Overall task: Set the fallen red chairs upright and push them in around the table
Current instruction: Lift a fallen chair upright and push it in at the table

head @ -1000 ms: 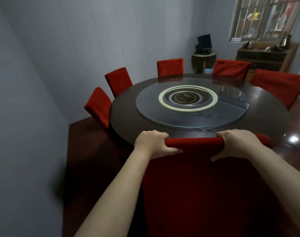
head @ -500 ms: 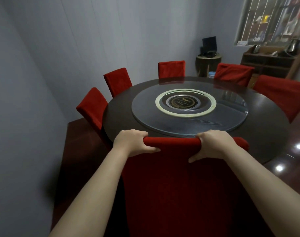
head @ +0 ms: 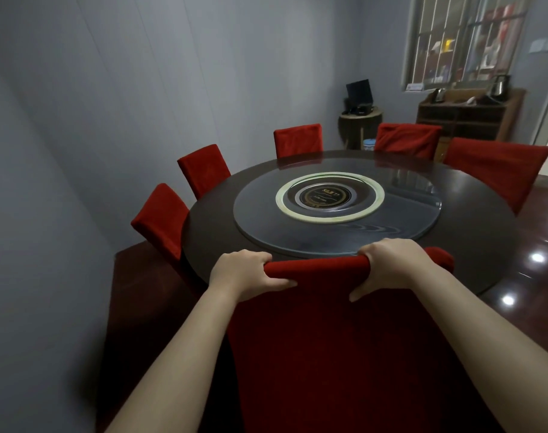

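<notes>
At near edge of desk: chair (head: pixel 344 339) stands upright, back toward the camera, top rail just shy of the desk (head: pixel 210 232) rim; seat and legs are hidden below the frame.
Left hand: left hand (head: pixel 238 273) is wrapped over the left end of the top rail, fingers curled over the far side, thumb (head: pixel 279 282) pressed on the near face.
Right hand: right hand (head: pixel 391 265) has the same grip near the right end of the rail, with the chair's corner showing just past it.
Other chairs: five more red chairs, e.g. (head: pixel 160 220) and (head: pixel 297 140), stand upright and tucked round the left, far and right edges. No fallen one in view.
Desk top: only the glass turntable (head: pixel 335 214), centred.
Handling (judgement): rigid frame under a soft fabric cover. Probably mid-weight, so a two-hand job. The cover may creep on the frame if pulled hard.
Grip point: both ends of the top rail, as held. This keeps the chair square and stops it yawing.
Floor: glossy floor (head: pixel 541 214), so the legs should slide rather than catch.
Step (judgement): final push-in. A straight shove toward the desk centre, stopping before the back meets the rim.
Risk: can't see seat-to-rim clearance, so go slow.
</notes>
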{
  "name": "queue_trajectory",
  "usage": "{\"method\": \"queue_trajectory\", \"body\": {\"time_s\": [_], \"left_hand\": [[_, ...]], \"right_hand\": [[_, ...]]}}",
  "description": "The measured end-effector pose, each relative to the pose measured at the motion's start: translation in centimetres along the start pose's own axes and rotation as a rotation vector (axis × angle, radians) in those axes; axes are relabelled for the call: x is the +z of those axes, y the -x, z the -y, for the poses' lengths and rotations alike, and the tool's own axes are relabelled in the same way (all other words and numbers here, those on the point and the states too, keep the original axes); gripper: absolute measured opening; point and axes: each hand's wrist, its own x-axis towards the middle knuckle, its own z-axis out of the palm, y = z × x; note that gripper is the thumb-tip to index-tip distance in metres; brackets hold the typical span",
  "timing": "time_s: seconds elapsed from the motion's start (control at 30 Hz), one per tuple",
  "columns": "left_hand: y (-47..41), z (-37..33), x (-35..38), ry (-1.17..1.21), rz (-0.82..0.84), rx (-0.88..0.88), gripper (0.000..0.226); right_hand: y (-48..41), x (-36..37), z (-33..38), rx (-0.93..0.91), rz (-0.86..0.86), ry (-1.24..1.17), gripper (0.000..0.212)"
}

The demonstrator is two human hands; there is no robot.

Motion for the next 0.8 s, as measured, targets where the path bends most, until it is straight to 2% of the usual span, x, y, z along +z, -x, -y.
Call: {"method": "queue_trajectory", "body": {"time_s": [0.13, 0.3, 0.43, 0.6, 0.8], "left_hand": [[-1.0, 0.2, -0.1, 0.027, 0.004, -0.004, 0.067], [-2.8, 0.5, -0.6, 0.08, 0.055, 0.006, 0.05], [-4.3, 1.2, -0.3, 0.071, 0.084, 0.004, 0.048], [-6.3, 2.1, 0.9, 0.074, 0.091, -0.01, 0.07], [-7.7, 2.1, 1.1, -0.081, 0.052, -0.061, 0.081]], "right_hand": [[-0.6, -0.5, -0.1, 0.011, -0.002, -0.005, 0.075], [-2.5, -0.4, -0.3, 0.032, -0.004, -0.026, 0.077], [-3.5, -0.1, -0.4, 0.019, -0.032, -0.02, 0.077], [-5.0, 0.3, -0.8, 0.025, -0.043, -0.022, 0.08], [-7.2, -0.2, -1.3, 0.016, -0.025, -0.048, 0.076]]}}
